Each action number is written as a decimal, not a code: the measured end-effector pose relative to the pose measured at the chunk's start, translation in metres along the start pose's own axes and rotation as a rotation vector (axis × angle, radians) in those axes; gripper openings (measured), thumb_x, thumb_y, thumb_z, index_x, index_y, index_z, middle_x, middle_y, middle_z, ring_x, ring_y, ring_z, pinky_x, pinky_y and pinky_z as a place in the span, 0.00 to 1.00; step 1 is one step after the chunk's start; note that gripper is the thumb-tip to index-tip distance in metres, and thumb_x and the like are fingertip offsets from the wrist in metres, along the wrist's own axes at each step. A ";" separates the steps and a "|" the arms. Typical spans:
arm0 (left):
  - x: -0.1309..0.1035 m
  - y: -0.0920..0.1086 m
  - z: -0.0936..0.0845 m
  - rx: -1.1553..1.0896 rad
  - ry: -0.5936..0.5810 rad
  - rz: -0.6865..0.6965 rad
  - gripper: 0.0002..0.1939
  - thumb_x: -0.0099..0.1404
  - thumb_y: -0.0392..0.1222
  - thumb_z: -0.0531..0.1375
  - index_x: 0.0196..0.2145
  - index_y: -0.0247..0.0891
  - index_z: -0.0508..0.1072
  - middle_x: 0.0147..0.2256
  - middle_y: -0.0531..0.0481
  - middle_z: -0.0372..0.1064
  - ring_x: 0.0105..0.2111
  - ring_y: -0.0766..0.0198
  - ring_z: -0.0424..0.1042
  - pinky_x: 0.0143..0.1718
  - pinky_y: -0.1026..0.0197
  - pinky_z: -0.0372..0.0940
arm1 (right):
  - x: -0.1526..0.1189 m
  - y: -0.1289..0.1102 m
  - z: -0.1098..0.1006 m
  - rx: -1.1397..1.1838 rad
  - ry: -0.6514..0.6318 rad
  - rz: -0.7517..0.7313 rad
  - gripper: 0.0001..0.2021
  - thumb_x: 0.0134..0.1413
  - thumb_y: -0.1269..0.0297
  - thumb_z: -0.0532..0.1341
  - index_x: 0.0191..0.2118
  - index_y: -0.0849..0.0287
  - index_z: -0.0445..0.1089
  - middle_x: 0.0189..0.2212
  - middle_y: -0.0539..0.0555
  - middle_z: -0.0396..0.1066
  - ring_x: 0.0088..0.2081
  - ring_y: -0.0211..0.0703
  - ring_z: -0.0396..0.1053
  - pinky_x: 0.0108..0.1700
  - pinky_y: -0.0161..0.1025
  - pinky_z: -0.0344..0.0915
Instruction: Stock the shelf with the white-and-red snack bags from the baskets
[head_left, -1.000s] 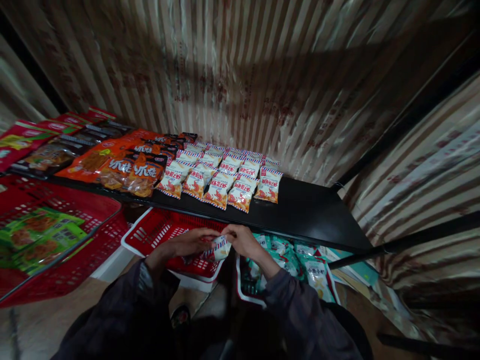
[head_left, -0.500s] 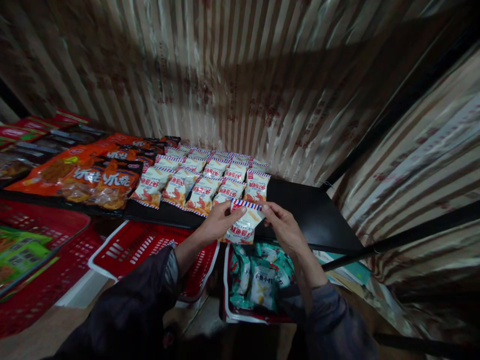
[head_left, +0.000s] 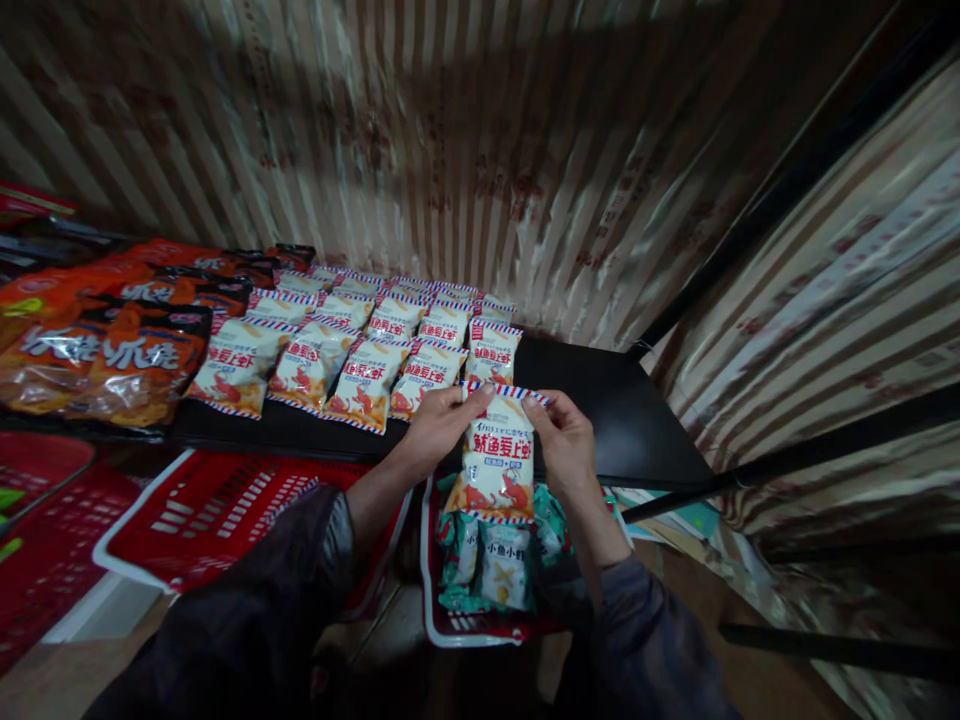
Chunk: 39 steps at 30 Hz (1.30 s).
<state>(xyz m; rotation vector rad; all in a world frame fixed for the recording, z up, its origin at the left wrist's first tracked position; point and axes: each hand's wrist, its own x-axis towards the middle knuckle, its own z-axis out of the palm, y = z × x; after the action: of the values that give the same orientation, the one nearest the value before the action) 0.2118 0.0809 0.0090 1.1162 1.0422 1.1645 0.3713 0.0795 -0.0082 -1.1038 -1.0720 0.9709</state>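
A white and orange snack bag (head_left: 499, 455) with red lettering and a striped red-and-blue top edge hangs upright between my hands. My left hand (head_left: 442, 425) pinches its upper left corner, thumb in front. At the upper right corner, my right hand (head_left: 564, 430) grips it the same way. Just behind the held bag, rows of matching snack bags (head_left: 367, 375) lie on the black shelf (head_left: 592, 400). Below it, a red basket with a white rim (head_left: 429, 570) holds several green and white snack bags (head_left: 506, 570), partly covered by the held bag.
Orange and black snack bags (head_left: 142, 360) lie on the shelf's left part. Another red basket (head_left: 225, 510) stands under the shelf edge, and a further red basket (head_left: 60, 540) is at far left. Black metal bars (head_left: 787, 450) cross at the right, before a striped curtain (head_left: 480, 160).
The held bag has turned to face me more fully, and its whole front now shows. Both hands keep their grip. The view has shifted, moving the shelf goods leftward.
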 end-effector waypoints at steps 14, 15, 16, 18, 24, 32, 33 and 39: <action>0.012 0.006 -0.002 -0.165 0.324 0.083 0.27 0.47 0.65 0.66 0.20 0.36 0.68 0.16 0.55 0.66 0.19 0.67 0.66 0.22 0.65 0.60 | -0.024 -0.001 0.002 0.247 -0.253 0.234 0.26 0.48 0.43 0.65 0.47 0.57 0.72 0.43 0.57 0.77 0.43 0.50 0.75 0.42 0.44 0.73; 0.012 0.007 -0.002 -0.192 0.339 0.085 0.27 0.46 0.66 0.67 0.21 0.36 0.68 0.16 0.54 0.67 0.19 0.66 0.67 0.22 0.64 0.61 | -0.027 -0.002 0.003 0.281 -0.259 0.267 0.25 0.46 0.45 0.67 0.47 0.56 0.72 0.42 0.56 0.77 0.41 0.49 0.75 0.41 0.43 0.73; 0.011 0.008 -0.002 -0.218 0.346 0.086 0.27 0.46 0.66 0.67 0.21 0.36 0.69 0.17 0.54 0.68 0.19 0.65 0.68 0.23 0.64 0.62 | -0.029 -0.002 0.004 0.306 -0.256 0.299 0.25 0.44 0.48 0.70 0.46 0.55 0.72 0.42 0.55 0.77 0.40 0.48 0.75 0.40 0.42 0.74; 0.010 0.008 -0.003 -0.258 0.349 0.083 0.27 0.45 0.65 0.67 0.21 0.36 0.69 0.19 0.52 0.70 0.20 0.64 0.70 0.24 0.63 0.64 | -0.031 -0.001 0.005 0.340 -0.238 0.350 0.24 0.40 0.54 0.73 0.45 0.53 0.73 0.43 0.52 0.77 0.38 0.45 0.75 0.37 0.40 0.74; 0.012 0.009 -0.009 -0.289 0.412 0.075 0.27 0.44 0.65 0.68 0.22 0.36 0.71 0.20 0.51 0.72 0.20 0.63 0.70 0.23 0.63 0.64 | -0.035 0.003 0.010 0.410 -0.254 0.447 0.30 0.32 0.63 0.76 0.47 0.49 0.70 0.40 0.49 0.77 0.37 0.43 0.76 0.34 0.40 0.77; 0.013 0.012 -0.015 -0.287 0.435 0.112 0.26 0.45 0.64 0.68 0.21 0.37 0.69 0.19 0.52 0.71 0.21 0.65 0.70 0.22 0.65 0.62 | -0.041 0.006 0.018 0.361 -0.267 0.457 0.27 0.34 0.63 0.76 0.44 0.55 0.69 0.29 0.47 0.76 0.26 0.37 0.74 0.26 0.34 0.75; 0.013 0.013 -0.016 -0.278 0.436 0.108 0.26 0.45 0.64 0.68 0.21 0.37 0.69 0.19 0.52 0.71 0.20 0.65 0.70 0.21 0.65 0.61 | -0.041 0.006 0.018 0.355 -0.277 0.462 0.27 0.34 0.63 0.76 0.43 0.55 0.69 0.28 0.46 0.76 0.25 0.36 0.73 0.25 0.33 0.75; 0.014 0.015 -0.018 -0.262 0.424 0.105 0.25 0.46 0.62 0.68 0.20 0.37 0.69 0.18 0.53 0.70 0.20 0.66 0.69 0.22 0.65 0.61 | -0.042 0.003 0.017 0.323 -0.303 0.417 0.24 0.35 0.65 0.75 0.42 0.56 0.69 0.25 0.43 0.73 0.19 0.27 0.64 0.20 0.24 0.63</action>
<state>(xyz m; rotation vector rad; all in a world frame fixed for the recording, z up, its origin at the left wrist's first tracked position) 0.1931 0.0978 0.0205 0.7392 1.1172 1.6176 0.3456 0.0427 -0.0165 -0.9448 -0.8923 1.6241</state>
